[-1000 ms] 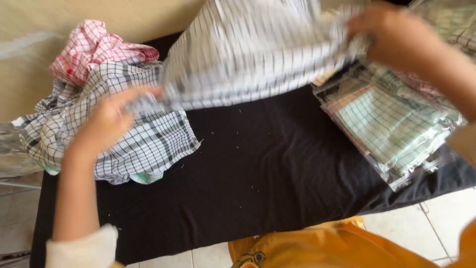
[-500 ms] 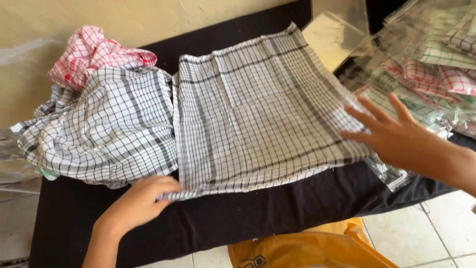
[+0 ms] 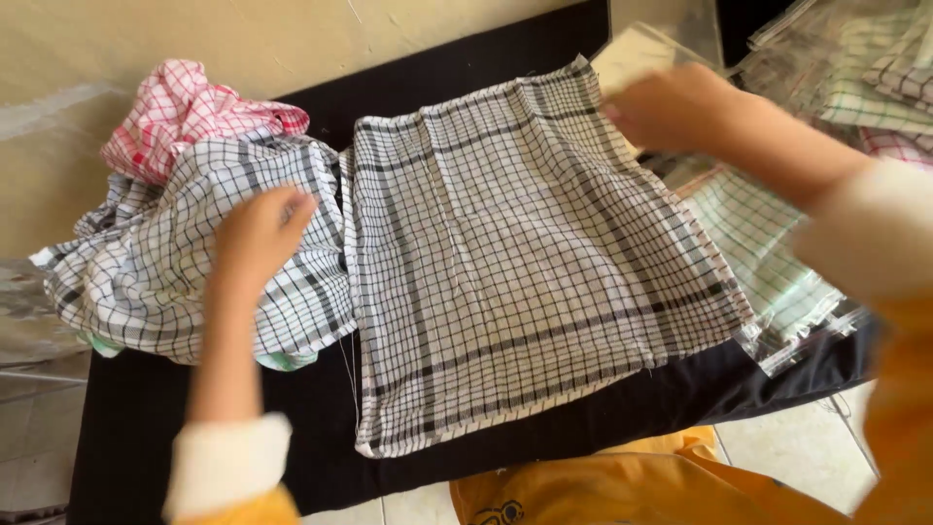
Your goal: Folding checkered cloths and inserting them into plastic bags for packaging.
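Checked cloth [image 3: 525, 282] flat between open left hand [image 3: 258, 233] and right hand [image 3: 671, 107], its grip unclear

red checked cloth [image 3: 185, 117], bagged cloths [image 3: 855, 68]

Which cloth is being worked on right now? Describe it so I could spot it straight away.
Start at the black-covered table. In its middle, one black-and-white checked cloth lies spread flat as a square, between the crumpled cloth pile and the clear-bagged cloths. It is the only cloth laid out flat; the right hand is at its far corner.
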